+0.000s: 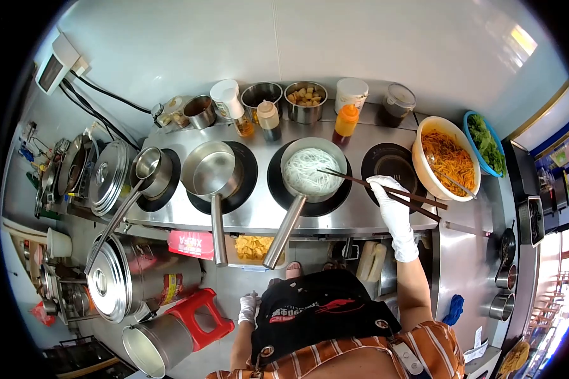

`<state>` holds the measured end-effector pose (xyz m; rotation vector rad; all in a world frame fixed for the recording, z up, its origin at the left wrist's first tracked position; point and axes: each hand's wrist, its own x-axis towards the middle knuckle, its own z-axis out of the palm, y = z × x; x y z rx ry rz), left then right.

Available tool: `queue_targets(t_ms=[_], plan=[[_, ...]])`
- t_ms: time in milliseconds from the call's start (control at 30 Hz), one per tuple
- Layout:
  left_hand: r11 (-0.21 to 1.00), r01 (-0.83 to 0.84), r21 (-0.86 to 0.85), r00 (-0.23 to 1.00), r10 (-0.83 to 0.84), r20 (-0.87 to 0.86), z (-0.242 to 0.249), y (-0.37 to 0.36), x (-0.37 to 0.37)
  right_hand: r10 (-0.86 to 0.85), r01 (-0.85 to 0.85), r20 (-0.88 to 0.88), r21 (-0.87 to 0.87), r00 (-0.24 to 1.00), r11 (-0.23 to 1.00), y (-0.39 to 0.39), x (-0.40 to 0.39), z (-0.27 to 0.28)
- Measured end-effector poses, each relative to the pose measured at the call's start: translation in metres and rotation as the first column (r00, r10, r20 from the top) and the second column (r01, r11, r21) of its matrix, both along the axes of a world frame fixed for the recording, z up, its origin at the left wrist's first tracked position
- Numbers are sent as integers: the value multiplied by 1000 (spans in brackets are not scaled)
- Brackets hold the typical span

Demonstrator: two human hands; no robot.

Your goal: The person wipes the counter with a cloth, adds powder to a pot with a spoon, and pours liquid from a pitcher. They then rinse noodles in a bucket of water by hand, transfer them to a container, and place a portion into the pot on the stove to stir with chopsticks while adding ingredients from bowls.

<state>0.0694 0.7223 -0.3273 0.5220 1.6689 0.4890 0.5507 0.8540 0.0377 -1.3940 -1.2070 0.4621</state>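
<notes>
My right hand (392, 215), in a white glove, is closed around a pair of long dark chopsticks (417, 197). Their tips reach left over a saucepan (289, 150) of white noodles (311, 172) in liquid, on the third burner from the left. That pan's long handle points down and to the left, with no hand on it. Low beside the black apron, my left hand (249, 308), gloved too, hangs away from the counter; its fingers are small and hard to make out. Left of the noodle pan stands a second saucepan (212, 169), its contents clear or absent.
A bowl of shredded orange food (447, 158) and a blue basket of greens (485, 142) stand at the right. Sauce bottles (346, 121) and metal pots (305, 101) line the wall. A ladle (117, 218) overhangs the left edge. Below are a lidded pot (110, 278) and red stool (202, 319).
</notes>
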Motion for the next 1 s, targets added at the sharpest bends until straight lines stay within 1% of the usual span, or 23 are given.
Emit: queue_targets(t_ms=[67, 133, 200, 267, 333, 367, 400, 467, 500, 567, 633, 733, 800, 867, 933, 1000], plan=[[1000, 26, -18, 1000, -25, 10, 1, 6, 1, -57, 59, -43, 47, 997, 997, -2, -4, -1], [999, 25, -36, 998, -23, 61, 1, 12, 2, -18, 25, -55, 132, 998, 991, 4, -11, -16], [998, 39, -40, 998, -37, 48, 5, 14, 4, 24, -22, -11, 135, 1000, 991, 11, -20, -29], [998, 48, -42, 998, -46, 35, 10, 13, 6, 60, -56, -54, 60, 997, 997, 13, -27, -48], [998, 53, -36, 998, -53, -14, 12, 11, 6, 107, -106, -9, 78, 994, 991, 11, -34, -55], [998, 49, -34, 999, -49, -15, 13, 11, 5, 117, -120, 51, 65, 992, 991, 8, -36, -55], [997, 68, -42, 997, -69, -22, 14, 9, 3, 162, -162, 2, 55, 987, 985, 4, -35, -53], [995, 91, -52, 995, -92, -29, 15, 4, 1, 125, -124, -4, 30, 992, 992, 0, -27, -46], [995, 88, -50, 995, -89, -34, 16, 2, 0, 76, -76, -26, 2, 997, 997, -1, -23, -45], [995, 84, -46, 996, -86, -37, 10, -1, -2, 40, -41, 18, 26, 999, 999, -4, -17, -39], [991, 43, -123, 999, -46, -23, 7, 1, -3, 23, -24, 41, 26, 999, 999, -8, -16, -27], [996, 39, -75, 999, -39, -5, 8, 1, -1, -1, -1, 30, 54, 1000, 999, -16, -16, -15], [997, 36, -67, 999, -37, -13, 10, 2, 2, -43, 39, 34, 111, 998, 993, -20, -12, -15], [998, 31, -60, 999, -33, -21, 10, 6, 4, -66, 61, 44, 109, 997, 992, -27, -11, -9], [997, 25, -68, 1000, -25, -3, 10, 10, 5, -138, 136, 35, 69, 990, 988, -34, -10, -5], [997, 33, -65, 999, -34, -9, 10, 16, 9, -150, 150, 11, 45, 989, 988, -40, -10, -4]])
